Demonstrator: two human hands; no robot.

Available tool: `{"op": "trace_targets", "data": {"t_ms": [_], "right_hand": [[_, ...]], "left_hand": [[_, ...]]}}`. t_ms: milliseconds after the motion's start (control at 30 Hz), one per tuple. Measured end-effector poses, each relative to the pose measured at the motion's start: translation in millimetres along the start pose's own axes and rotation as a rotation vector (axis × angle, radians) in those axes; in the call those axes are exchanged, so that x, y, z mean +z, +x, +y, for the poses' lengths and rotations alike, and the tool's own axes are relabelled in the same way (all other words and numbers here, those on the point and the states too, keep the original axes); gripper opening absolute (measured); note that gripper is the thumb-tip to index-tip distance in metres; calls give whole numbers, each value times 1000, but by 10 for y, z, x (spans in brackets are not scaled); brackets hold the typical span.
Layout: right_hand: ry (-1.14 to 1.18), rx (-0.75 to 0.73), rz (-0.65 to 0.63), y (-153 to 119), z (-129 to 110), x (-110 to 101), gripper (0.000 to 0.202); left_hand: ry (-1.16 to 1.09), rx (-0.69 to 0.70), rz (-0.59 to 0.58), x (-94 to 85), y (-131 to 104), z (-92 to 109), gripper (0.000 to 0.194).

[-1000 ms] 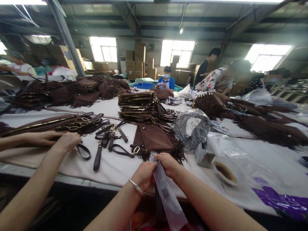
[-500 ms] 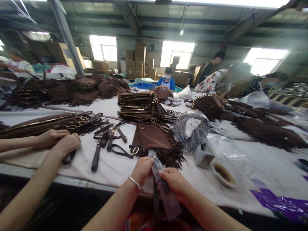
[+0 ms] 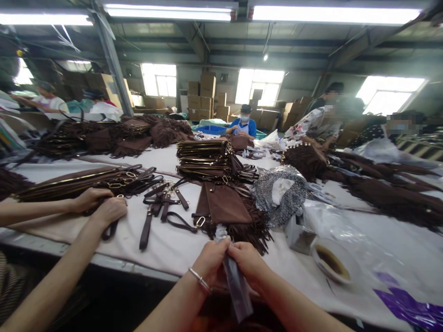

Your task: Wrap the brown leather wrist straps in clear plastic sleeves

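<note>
My left hand, with a silver bangle at its wrist, pinches the upper part of a translucent plastic sleeve. My right hand grips the same sleeve right beside it, the two thumbs nearly touching. The sleeve's crumpled top reaches the edge of a brown fringed pouch, and its lower end hangs past the table's front edge. What lies inside the sleeve is hard to make out. A gold clip lies at the pouch's left corner.
Another person's hands hold a dark strap at the left. Loose wrist straps lie between us. Behind the pouch stands a stack of pouches. To the right are a speckled bundle, a bowl of brown liquid and purple plastic.
My right hand has moved up the sleeve, close against my left hand. The sleeve hangs narrower and straighter. The whole view has shifted, with the scene now slightly lower and to the right.
</note>
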State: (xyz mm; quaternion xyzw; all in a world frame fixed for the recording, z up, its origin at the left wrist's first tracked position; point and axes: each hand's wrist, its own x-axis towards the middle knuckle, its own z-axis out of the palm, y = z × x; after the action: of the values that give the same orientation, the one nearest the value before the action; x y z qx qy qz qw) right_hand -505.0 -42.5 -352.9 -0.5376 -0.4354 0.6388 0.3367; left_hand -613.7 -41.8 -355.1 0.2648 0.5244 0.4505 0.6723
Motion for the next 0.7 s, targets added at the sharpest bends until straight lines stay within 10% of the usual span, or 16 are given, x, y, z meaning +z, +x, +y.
{"op": "trace_targets", "data": {"t_ms": [167, 333, 500, 700], "right_hand": [[-266, -198, 19, -101, -57, -206, 35], [-168, -44, 67, 7, -108, -342, 38], [148, 126, -168, 103, -103, 37, 37], [254, 168, 77, 366, -206, 345, 30]], "left_hand": [[-72, 9, -33, -8, 16, 3, 18], [-86, -79, -48, -142, -215, -73, 26], [-51, -67, -129, -173, -387, -85, 40], [53, -33, -32, -198, -417, -110, 42]]}}
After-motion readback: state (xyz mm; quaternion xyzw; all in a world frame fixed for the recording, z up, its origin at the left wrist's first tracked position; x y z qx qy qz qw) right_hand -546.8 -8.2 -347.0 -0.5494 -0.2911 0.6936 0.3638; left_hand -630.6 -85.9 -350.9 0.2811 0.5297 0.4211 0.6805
